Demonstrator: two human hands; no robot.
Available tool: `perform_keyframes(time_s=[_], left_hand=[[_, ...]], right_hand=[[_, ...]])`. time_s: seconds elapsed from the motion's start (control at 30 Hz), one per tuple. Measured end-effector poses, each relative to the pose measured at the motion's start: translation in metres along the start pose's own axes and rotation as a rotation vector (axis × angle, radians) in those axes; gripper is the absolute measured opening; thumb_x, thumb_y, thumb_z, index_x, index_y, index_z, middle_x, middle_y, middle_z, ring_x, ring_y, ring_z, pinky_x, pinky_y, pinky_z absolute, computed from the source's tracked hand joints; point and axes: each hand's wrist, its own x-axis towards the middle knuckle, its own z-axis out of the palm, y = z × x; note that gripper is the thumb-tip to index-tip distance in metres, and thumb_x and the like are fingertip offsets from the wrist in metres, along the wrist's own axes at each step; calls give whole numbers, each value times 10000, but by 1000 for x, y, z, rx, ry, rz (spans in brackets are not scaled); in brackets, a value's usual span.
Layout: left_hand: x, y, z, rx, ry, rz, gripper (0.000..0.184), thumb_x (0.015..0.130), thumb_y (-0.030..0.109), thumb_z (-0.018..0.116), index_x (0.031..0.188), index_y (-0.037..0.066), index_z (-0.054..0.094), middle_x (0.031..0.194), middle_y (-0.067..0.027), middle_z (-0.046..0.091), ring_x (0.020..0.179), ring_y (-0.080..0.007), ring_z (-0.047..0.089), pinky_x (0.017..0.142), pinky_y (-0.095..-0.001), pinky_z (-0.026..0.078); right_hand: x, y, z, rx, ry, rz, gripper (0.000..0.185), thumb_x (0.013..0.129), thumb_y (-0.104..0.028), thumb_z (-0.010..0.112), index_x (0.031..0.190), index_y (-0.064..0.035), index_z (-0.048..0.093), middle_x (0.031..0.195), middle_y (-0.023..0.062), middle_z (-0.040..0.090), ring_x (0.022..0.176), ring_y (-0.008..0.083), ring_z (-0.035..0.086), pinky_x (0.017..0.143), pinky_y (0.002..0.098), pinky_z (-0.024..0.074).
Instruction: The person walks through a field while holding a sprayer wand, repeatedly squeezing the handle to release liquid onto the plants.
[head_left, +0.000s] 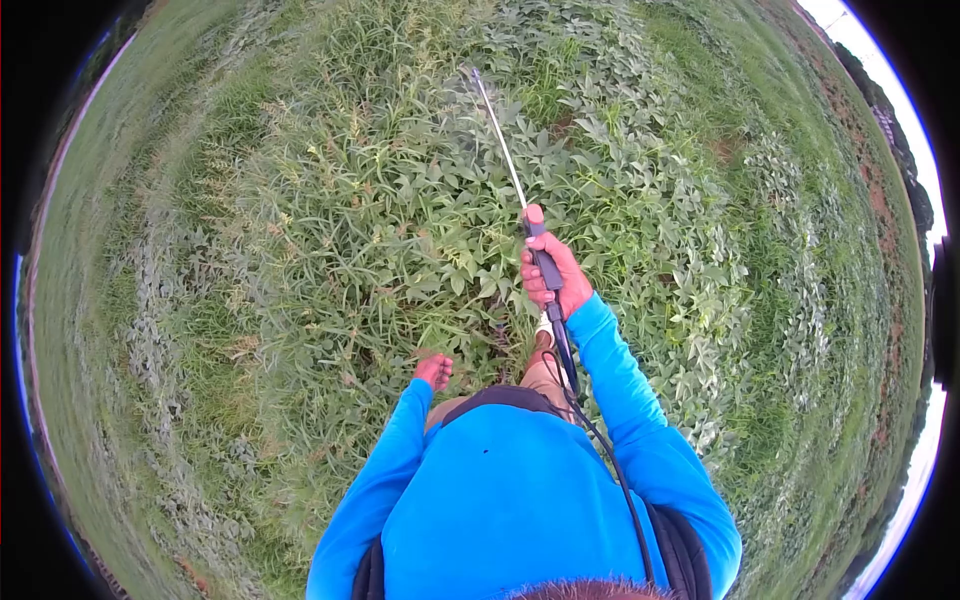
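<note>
A spray wand point(503, 147) with a thin metal tube and a dark handle points forward over the leafy plants. My right hand point(560, 275) is wrapped round its handle, the thumb lying along the top. Faint mist shows around the nozzle at the far end of the tube. From the handle a black hose point(603, 440) runs back past my right side. My left hand point(434, 371) hangs low beside my waist, fingers curled in, over the plants, and nothing shows in it.
Dense broad-leaved plants point(640, 160) and tall grass point(330, 220) surround me on all sides. Black straps point(680, 550) lie at my sides. One shoe point(544, 325) shows among the leaves below me. Trees and sky are at the right edge.
</note>
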Motion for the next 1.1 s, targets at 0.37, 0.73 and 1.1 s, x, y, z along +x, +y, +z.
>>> perform_keyframes(time_s=[0.37,0.73,1.1], left_hand=[[38,78,100,128,-2,-94,318,912,390,443,905,126,620,728,11,586,549,-132,515,503,-328,446],[51,199,174,143,105,-1,308,929,375,447,878,125,620,700,13,608,548,-130,562,512,-331,474],[53,233,146,45,319,12,338,926,412,422,909,130,609,669,2,590,517,-150,535,481,-344,442]], right_hand=[[-32,-73,-95,85,205,-114,300,807,-353,656,830,-114,476,617,5,447,411,64,392,317,194,320],[-6,-204,-161,-138,319,-518,428,815,-437,646,987,-56,555,615,21,479,411,71,396,337,209,327],[16,-246,-167,66,205,-285,285,798,-325,651,799,-115,460,624,3,447,423,63,382,315,197,310]])
